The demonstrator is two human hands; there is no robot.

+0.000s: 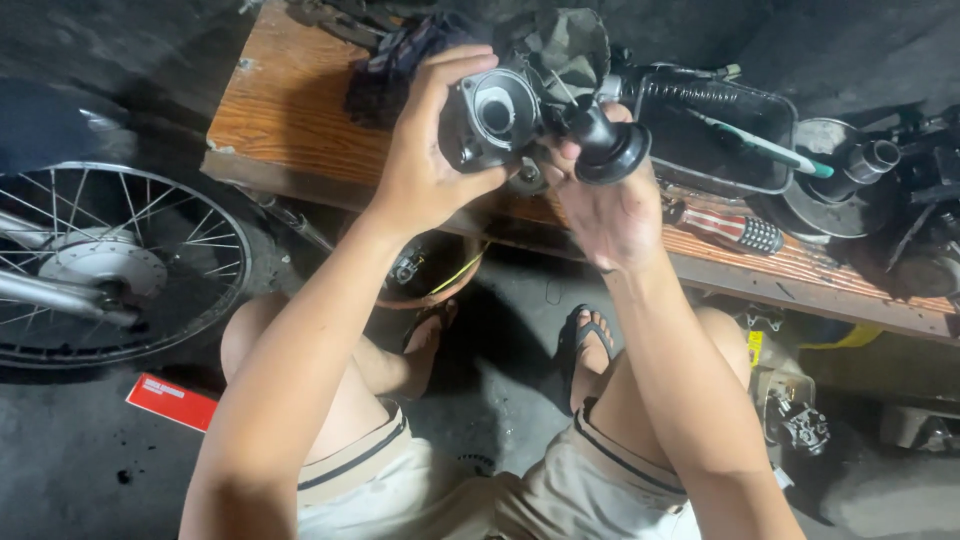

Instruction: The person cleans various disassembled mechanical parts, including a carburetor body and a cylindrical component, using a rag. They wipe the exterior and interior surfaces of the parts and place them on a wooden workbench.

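the left hand (425, 165) has its grip closed round a grey metal carburetor body (492, 118), held up at about 12 o'clock above the wooden tabletop (290, 120). the right hand (610, 205) grips a black rubber boot (608, 145) touching the body's 3 o'clock side. the step in hand looks like working the boot on or off the body's neck; which, i cannot tell. that calls for a steady twist while the left hand braces. a black tray (720, 140) with a green-handled tool (770, 148) lies at 2 o'clock, a striped screwdriver (725, 228) at 3 o'clock, a spoked wheel (120, 265) at 9 o'clock.
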